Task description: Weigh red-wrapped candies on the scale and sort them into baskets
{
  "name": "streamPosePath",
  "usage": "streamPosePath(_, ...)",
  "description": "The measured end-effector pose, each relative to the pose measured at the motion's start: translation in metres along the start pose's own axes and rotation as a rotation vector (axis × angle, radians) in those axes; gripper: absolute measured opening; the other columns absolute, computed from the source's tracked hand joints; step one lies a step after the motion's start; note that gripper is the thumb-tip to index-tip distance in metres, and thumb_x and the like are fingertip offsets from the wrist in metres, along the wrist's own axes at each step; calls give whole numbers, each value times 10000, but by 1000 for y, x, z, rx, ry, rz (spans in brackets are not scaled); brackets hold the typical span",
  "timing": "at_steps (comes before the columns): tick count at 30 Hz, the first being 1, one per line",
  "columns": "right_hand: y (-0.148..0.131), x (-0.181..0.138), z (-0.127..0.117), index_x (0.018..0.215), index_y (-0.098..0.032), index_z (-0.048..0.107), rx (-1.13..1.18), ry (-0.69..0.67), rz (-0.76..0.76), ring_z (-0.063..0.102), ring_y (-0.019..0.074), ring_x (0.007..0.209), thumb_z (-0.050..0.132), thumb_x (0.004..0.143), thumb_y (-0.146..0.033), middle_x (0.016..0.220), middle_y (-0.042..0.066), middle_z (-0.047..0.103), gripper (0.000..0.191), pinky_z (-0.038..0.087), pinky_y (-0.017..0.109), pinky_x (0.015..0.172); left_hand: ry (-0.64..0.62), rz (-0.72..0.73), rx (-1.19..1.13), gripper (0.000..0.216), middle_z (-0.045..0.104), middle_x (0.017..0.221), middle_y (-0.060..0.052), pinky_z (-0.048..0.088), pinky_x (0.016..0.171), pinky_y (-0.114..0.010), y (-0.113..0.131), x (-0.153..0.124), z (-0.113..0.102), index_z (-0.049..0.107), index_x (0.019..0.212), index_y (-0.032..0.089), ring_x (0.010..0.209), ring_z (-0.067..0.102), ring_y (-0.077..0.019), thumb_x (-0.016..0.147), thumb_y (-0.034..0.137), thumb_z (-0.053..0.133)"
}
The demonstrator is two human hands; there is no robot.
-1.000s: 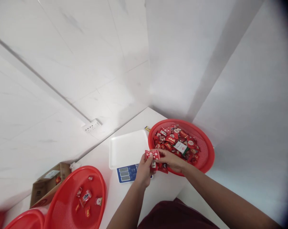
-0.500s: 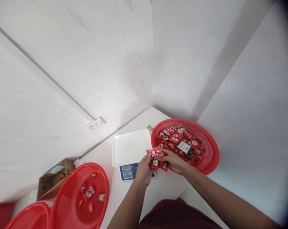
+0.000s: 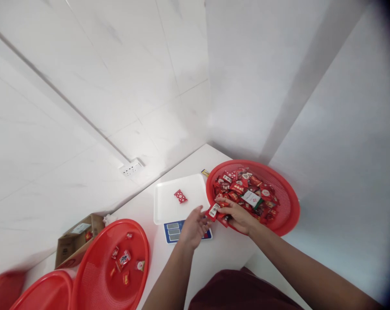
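My right hand (image 3: 238, 216) is closed around several red wrapped candies beside the rim of the red basket (image 3: 288, 172). One red candy with a white label (image 3: 213, 210) sticks out from its fingertips towards the left. Just left of it, my left hand (image 3: 194, 227) has its fingers apart over the scale's blue panel (image 3: 173, 231); nothing shows in its palm. A red candy with white dots (image 3: 180, 196) lies on the white scale tray (image 3: 164, 211). Inside the basket is a heap of red candies (image 3: 240, 186) with a white and green packet (image 3: 252, 199) on top.
At the lower left stands a red basket (image 3: 146, 241) with several candies in it, overlapping another red basket (image 3: 42, 286). Behind them is a cardboard box (image 3: 65, 249). A wall socket (image 3: 132, 167) sits above the white table (image 3: 235, 249). Walls meet behind the table.
The dotted candy has gone from my left hand onto the scale tray. My left hand has opened. My right hand still holds candies, with the white-labelled one now at its fingertips.
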State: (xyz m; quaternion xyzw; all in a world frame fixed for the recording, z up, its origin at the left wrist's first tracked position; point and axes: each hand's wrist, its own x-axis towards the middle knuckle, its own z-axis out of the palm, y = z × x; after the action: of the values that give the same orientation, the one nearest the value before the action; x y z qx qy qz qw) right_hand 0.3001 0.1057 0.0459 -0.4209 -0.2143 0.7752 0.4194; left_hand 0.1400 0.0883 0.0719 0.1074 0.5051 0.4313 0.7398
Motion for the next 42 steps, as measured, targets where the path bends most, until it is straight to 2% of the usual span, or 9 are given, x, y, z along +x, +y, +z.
streamPosePath(3,3,-3,2,944,-200,520,-71,-45,3,490,86,438,684,578,-190,632,-36,586,401,357,202,367,-97,21,159,369,619,759,-29,470,590,-229,-17,-5,3,573,917,156,613,575,-101,637,343,725)
streamPosePath(8,13,-9,3,966,-194,529,-155,-57,66,514,92,466,668,602,-196,615,-33,588,389,364,196,395,-37,87,235,428,615,704,-21,436,570,-227,-31,-6,-5,587,864,124,538,532,-74,552,350,775)
streamPosePath(13,20,-10,-2,970,-200,539,-120,5,109,514,79,456,646,622,-157,615,-43,580,366,386,191,419,79,147,181,433,582,608,-4,431,530,-216,-22,-1,-19,593,832,99,497,518,-75,516,315,797)
streamPosePath(21,22,-14,-1,988,-186,550,-74,7,153,540,81,492,633,672,-150,653,-9,602,329,406,177,423,254,164,67,648,627,916,-55,485,678,-283,1,-7,-37,327,1197,238,717,634,-146,669,277,701)
streamPosePath(25,31,-19,4,1091,-198,527,-110,-105,204,593,89,596,663,670,-181,766,13,635,442,454,176,513,64,33,245,468,632,907,-78,456,650,-270,-22,-25,-33,493,1076,187,703,604,-138,690,391,661)
streamPosePath(28,39,-27,7,1222,-227,439,-221,-225,276,590,87,554,677,672,-241,776,8,638,600,444,179,485,-52,72,429,411,622,953,-78,437,666,-270,-41,-37,-31,593,990,184,800,570,-159,675,441,651)
streamPosePath(32,47,-38,14,1267,-231,382,-315,-318,337,567,77,493,666,657,-230,771,-3,634,672,435,184,462,-50,114,565,351,625,846,-66,411,658,-278,-55,-46,-35,653,863,162,745,552,-159,673,457,633)
streamPosePath(36,54,-46,23,1238,-218,412,-348,-356,370,573,87,501,652,635,-200,697,-21,613,649,448,194,489,-16,142,482,335,573,646,-20,387,644,-279,-58,-52,-46,615,689,137,584,489,-106,683,472,619)
streamPosePath(42,69,-55,46,1091,-191,511,-415,-304,334,570,86,509,653,667,-320,650,-13,603,465,384,163,439,34,181,321,316,565,681,-19,404,679,-282,-54,-70,-68,573,684,143,644,501,-117,686,453,633)
